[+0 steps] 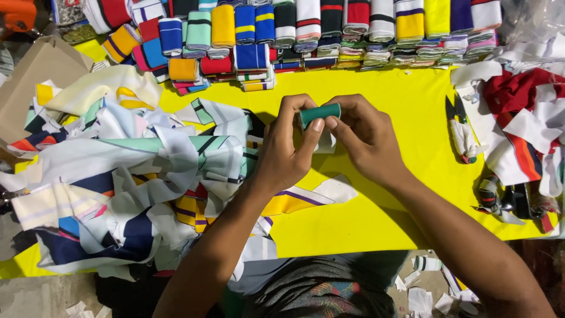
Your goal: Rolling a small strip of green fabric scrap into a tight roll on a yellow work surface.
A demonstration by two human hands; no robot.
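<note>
Green fabric roll sits pinched between both hands above the yellow tabletop; the left hand closes thumb and fingers on its left end, the right hand nips its right end; it looks light, soft and compressible, likely to unwind unless held at both ends; loose striped fabric strips lie heaped at the left; scissors rest to the right; rolled bundles line the far edge.
</note>
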